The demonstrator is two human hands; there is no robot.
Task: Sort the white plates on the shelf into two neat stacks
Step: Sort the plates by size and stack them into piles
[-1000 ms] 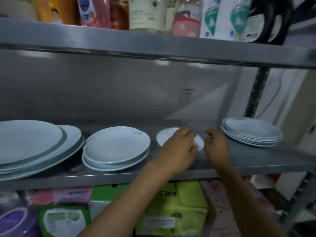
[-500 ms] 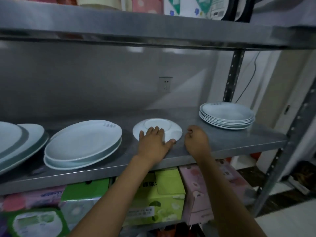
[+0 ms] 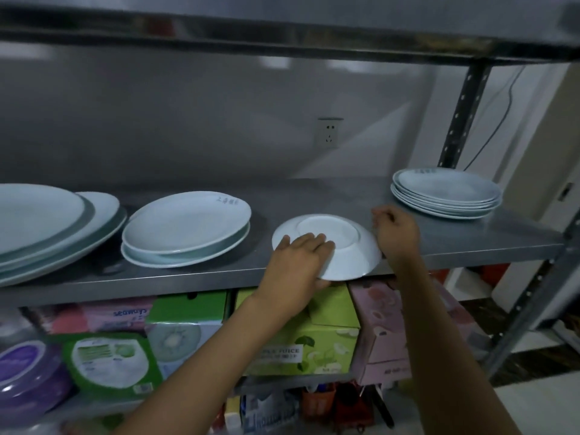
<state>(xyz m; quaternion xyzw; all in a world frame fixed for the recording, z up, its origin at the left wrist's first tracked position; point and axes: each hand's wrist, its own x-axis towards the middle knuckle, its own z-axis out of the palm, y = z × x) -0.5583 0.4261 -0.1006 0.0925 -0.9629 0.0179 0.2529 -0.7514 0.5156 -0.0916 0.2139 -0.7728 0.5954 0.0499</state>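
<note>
You have four groups of white plates on the steel shelf (image 3: 219, 277). At the far left sits a pile of large white oval platters (image 3: 47, 227); at least two show, and the edge of the frame cuts off the rest. Next comes a stack of two white oval plates (image 3: 185, 226). One white round dish (image 3: 345, 246) lies upside down, alone, at the shelf's front edge. At the right stands a stack of round white plates (image 3: 445, 193), about five or six by their rims; the exact count is hard to tell. Two hands are in view.
</note>
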